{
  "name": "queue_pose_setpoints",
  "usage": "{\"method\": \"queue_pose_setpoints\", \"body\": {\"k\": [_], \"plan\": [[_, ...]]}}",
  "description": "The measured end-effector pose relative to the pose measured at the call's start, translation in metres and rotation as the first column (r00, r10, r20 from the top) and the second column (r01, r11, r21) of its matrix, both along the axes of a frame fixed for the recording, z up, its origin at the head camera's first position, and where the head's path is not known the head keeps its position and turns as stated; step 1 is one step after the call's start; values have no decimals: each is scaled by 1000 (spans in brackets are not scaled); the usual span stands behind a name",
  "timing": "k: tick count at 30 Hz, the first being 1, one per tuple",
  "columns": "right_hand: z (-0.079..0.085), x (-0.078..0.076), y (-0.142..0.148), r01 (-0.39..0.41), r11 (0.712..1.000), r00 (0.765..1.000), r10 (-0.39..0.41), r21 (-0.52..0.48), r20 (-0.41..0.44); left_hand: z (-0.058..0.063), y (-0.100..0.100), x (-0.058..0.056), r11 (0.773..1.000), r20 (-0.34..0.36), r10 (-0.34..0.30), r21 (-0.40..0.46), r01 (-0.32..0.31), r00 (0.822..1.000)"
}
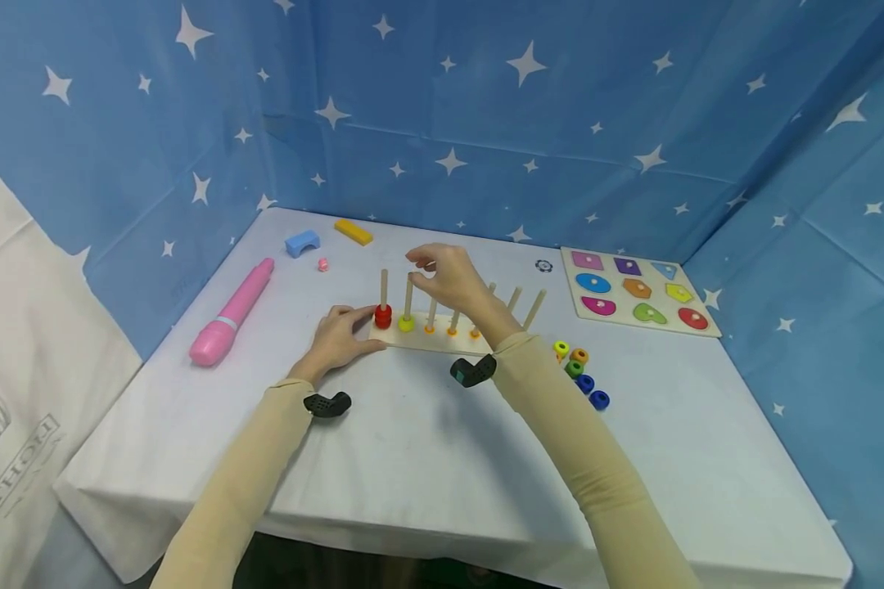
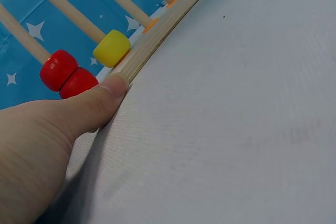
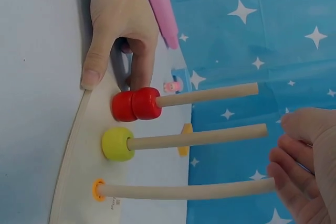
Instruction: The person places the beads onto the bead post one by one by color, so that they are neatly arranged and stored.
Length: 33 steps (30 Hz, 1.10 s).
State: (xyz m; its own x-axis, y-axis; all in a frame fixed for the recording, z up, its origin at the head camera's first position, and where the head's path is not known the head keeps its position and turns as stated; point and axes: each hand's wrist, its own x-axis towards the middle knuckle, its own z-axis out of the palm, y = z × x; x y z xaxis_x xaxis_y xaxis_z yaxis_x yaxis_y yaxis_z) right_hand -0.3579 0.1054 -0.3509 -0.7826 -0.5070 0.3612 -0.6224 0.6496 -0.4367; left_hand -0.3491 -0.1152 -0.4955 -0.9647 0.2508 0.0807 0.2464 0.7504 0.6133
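While left hand (image 1: pixel 336 340) grips pale pegboard (image 1: pixel 429 341) (right hand (image 1: pixel 453 278) relaxed), glossy red beads (image 3: pixel 137 104), yellow bead (image 3: pixel 116 144)

A pale wooden peg board (image 1: pixel 420 341) lies flat on the white tabletop (image 1: pixel 707 425) in my head view, its row of slim pegs (image 1: pixel 385 288) upright. Two rounded red beads (image 3: pixel 146 103) sit stacked on the leftmost peg; one yellow bead (image 3: pixel 116 144) rests at the foot of the second. Loose beads (image 1: pixel 575 371), yellow, orange, green and blue, lie clustered, I see, to the board's right.
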Motion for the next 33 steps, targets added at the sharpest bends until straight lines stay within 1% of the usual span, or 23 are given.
{"method": "queue_pose_setpoints", "body": {"k": [4, 11, 14, 18, 22, 25, 29, 31, 33], "plan": [[0, 1, 7, 15, 998, 1000, -15, -58, -1, 1, 1, 1, 1000, 22, 7, 9, -7, 1000], [1, 2, 24, 52, 990, 999, -52, -134, -1, 1, 2, 2, 1000, 26, 9, 7, -9, 1000], [4, 4, 34, 66, 981, 998, -67, -181, -1, 2, 3, 2, 1000, 21, 5, 6, -6, 1000], [11, 7, 54, 114, 963, 992, -122, -246, -14, 3, 4, 2, 1000, 25, 5, 4, -5, 1000], [20, 11, 78, 173, 925, 981, -193, -338, -26, 2, 4, 3, 1000, 34, 10, 4, -10, 999], [23, 12, 100, 219, 882, 965, -260, -418, -42, 2, 4, 3, 1000, 34, 13, 4, -13, 999], [21, 14, 134, 301, 813, 930, -367, -499, -36, 1, 3, 2, 1000, 35, 14, 1, -15, 999], [16, 16, 151, 351, 781, 907, -421, -517, -21, 1, 4, 1, 1000, 34, 14, -3, -14, 999], [7, 19, 168, 399, 758, 886, -464, -516, 3, 1, 3, 1, 1000, 30, 12, -8, -12, 999]]}}
